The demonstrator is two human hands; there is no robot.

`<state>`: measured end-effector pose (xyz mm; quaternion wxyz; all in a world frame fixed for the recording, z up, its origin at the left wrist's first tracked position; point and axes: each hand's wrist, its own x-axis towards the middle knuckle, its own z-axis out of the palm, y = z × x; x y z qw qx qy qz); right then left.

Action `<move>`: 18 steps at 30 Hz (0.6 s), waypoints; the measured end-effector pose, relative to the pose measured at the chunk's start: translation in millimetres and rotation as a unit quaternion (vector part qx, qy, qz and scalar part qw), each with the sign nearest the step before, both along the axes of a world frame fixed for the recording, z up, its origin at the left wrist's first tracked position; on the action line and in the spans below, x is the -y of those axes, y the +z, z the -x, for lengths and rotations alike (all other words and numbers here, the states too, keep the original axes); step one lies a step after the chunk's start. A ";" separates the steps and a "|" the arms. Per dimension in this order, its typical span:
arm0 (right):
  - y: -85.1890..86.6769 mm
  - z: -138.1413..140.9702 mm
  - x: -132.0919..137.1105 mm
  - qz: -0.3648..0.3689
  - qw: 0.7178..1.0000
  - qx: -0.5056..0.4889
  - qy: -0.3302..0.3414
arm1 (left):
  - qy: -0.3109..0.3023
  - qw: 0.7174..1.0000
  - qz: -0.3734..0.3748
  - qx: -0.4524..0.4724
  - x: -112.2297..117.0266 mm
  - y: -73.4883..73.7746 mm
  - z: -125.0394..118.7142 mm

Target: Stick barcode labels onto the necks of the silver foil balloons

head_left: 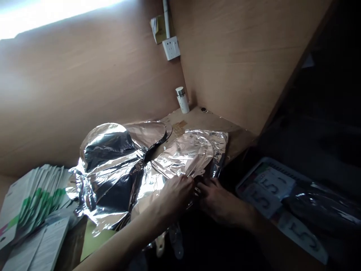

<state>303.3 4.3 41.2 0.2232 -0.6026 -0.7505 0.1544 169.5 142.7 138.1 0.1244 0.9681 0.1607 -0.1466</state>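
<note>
Crinkled silver foil sheets [186, 154], balloon-like in shape, lie on a brown cardboard-covered desk [197, 120]. More shiny foil pieces [113, 162] are heaped to the left. My left hand [176, 192] is closed, pinching the near edge of the foil sheet. My right hand [217, 197] sits right beside it, fingers curled at the same edge, in shadow.
A small white bottle [182, 99] stands in the corner below a wall socket [171, 48]. A fanned stack of white-and-green printed cards [31, 199] lies at left. At right a tray holds packets printed with a "5" [267, 188] and dark plastic-wrapped items [324, 207].
</note>
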 end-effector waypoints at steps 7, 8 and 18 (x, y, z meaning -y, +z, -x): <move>10.8 -17.3 26.7 -0.013 0.997 -0.072 0.034 | 0.087 0.992 0.090 0.028 -33.6 -4.4 -4.1; 14.0 -18.4 28.8 -0.015 0.996 -0.077 0.037 | 0.103 0.988 0.112 0.032 -38.8 -9.2 -3.3; 21.7 -10.7 2.5 -0.092 0.995 -0.009 0.043 | 0.177 0.944 0.271 0.064 -58.7 -39.8 13.5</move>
